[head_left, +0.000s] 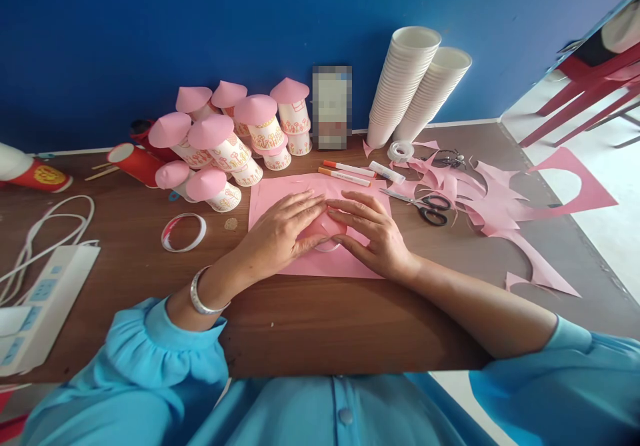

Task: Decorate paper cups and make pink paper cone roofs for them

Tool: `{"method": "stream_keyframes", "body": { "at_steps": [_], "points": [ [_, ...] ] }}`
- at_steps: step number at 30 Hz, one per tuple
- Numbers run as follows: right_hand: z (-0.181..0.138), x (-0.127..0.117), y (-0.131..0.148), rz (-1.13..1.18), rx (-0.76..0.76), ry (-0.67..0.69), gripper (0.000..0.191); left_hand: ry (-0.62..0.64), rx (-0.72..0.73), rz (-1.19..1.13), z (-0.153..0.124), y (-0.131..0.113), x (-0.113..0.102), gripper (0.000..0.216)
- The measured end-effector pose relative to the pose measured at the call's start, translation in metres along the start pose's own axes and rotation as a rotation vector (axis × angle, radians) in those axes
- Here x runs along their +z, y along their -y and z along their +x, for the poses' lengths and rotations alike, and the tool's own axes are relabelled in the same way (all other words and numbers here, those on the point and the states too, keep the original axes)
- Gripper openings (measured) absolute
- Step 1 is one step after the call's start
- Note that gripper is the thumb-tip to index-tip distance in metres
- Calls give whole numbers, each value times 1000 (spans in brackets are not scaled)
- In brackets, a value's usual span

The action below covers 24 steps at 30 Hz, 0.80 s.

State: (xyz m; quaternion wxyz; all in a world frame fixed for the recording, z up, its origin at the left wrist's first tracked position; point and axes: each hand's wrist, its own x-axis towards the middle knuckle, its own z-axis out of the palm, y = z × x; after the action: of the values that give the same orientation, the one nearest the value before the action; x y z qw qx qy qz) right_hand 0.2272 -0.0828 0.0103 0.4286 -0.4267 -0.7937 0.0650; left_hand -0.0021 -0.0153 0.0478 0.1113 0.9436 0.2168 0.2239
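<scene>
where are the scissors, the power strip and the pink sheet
scissors (417, 203): head view, near where blades meet handles
power strip (56, 297): head view, on the white casing
pink sheet (340, 266): head view, bare part by its near edge

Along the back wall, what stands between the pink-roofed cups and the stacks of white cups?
In the head view, what looks like an upright phone, its screen blurred, stands between the pink-roofed cups and the white cup stacks.
</scene>
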Motion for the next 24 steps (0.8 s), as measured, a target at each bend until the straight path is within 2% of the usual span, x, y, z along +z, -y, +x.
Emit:
{"method": "stream_keyframes", "body": {
  "at_steps": [5, 10, 15, 19, 24],
  "points": [
    [-3, -1, 0, -42, -118, -7, 61, 23, -26, -18, -3, 1, -3, 70],
    [-8, 0, -1, -157, -199, 114, 81, 73, -61, 42, -10, -3, -9, 77],
    [-12, 0, -2, -180, -189, 163, 81, 147, -47, 140, -23, -10, -4, 94],
    [-12, 0, -2, -206, -196, 164, 77, 174, -57, 200, -27, -13, 1, 94],
    [-13, 2, -1, -259, -246, 118, 76, 151, -49, 234, -26, -13, 1, 95]
  ]
}}
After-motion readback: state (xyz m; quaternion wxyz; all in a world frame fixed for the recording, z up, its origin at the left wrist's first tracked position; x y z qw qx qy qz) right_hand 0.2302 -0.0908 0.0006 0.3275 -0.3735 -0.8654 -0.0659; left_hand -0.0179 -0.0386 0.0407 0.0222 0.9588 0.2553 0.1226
